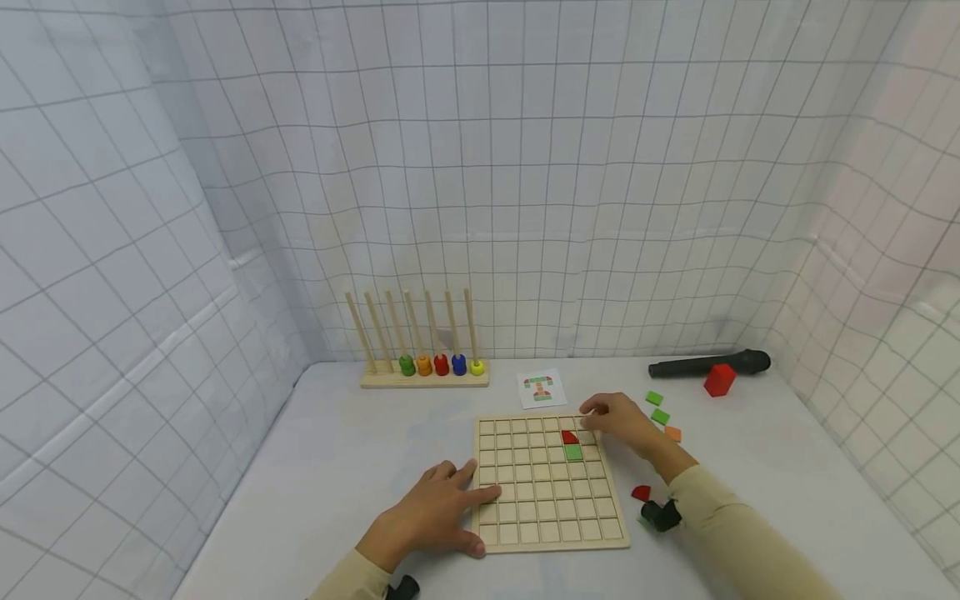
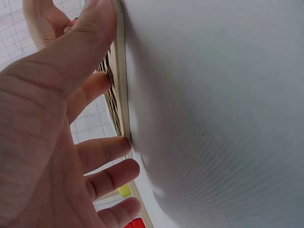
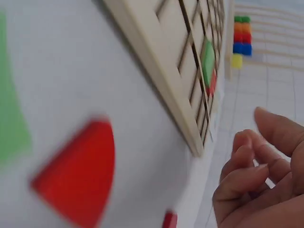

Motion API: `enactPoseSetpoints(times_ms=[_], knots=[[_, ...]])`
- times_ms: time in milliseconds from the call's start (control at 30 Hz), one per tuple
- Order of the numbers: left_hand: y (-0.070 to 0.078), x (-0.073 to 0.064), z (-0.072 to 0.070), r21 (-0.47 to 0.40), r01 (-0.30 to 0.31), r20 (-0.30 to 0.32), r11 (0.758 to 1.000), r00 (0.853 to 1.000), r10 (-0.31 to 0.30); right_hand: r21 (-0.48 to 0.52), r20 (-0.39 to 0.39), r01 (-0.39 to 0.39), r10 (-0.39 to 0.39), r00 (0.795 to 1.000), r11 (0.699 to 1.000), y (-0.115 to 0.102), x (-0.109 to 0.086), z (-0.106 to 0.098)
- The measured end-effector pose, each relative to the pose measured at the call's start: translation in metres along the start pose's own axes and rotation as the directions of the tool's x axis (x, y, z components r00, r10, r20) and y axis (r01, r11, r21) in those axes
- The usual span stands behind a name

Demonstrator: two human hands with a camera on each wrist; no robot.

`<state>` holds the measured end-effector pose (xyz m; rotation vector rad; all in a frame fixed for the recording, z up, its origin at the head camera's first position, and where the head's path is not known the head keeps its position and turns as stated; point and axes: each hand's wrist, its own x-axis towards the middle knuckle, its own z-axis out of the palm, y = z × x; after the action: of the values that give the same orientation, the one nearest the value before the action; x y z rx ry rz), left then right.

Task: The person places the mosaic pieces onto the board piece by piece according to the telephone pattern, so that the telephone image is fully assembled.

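A wooden grid board (image 1: 551, 521) lies on the white table. My left hand (image 1: 438, 508) rests at its left edge, fingers spread, with one fingertip on the grid and the thumb at the near left corner. In the left wrist view the thumb (image 2: 90, 35) presses along the board's rim. My right hand (image 1: 618, 421) is over the board's far right corner, fingers bent and apart from the thumb, with nothing visible between them in the right wrist view. Two pieces sit in neighbouring cells: a red quarter-round piece (image 1: 570, 437) and a green square piece (image 1: 573, 452) just below it.
Right of the board lie green tiles (image 1: 660, 416), an orange tile (image 1: 672, 434) and a loose red quarter-round piece (image 1: 641, 492). A pattern card (image 1: 541, 388) lies behind the board. Farther back are a peg rack with coloured beads (image 1: 424, 380), a black microphone (image 1: 697, 366) and a red block (image 1: 720, 380).
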<state>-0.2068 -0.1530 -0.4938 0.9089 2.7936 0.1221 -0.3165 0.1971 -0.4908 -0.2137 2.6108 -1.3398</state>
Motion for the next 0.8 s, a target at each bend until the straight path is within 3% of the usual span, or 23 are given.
enactPoseSetpoints(times_ms=[233, 433, 600, 800], knots=[[0.001, -0.001, 0.001, -0.007, -0.006, -0.01, 1.0, 1.0, 0.006, 0.158, -0.13, 0.034, -0.013, 0.991, 0.987, 0.018, -0.009, -0.066], [0.001, -0.001, 0.0, -0.002, -0.001, -0.011, 1.0, 1.0, 0.001, 0.205, -0.212, 0.033, 0.011, 0.977, 0.978, 0.037, -0.017, -0.113], [0.0, -0.002, 0.0, -0.007, 0.007, 0.0, 1.0, 1.0, -0.007, 0.226, -0.187, -0.033, 0.077, 0.979, 0.974, 0.058, -0.016, -0.126], [-0.001, -0.001, 0.0, -0.027, 0.009, 0.007, 1.0, 1.0, -0.009, 0.206, -0.166, -0.127, 0.163, 0.973, 0.97, 0.08, -0.002, -0.119]])
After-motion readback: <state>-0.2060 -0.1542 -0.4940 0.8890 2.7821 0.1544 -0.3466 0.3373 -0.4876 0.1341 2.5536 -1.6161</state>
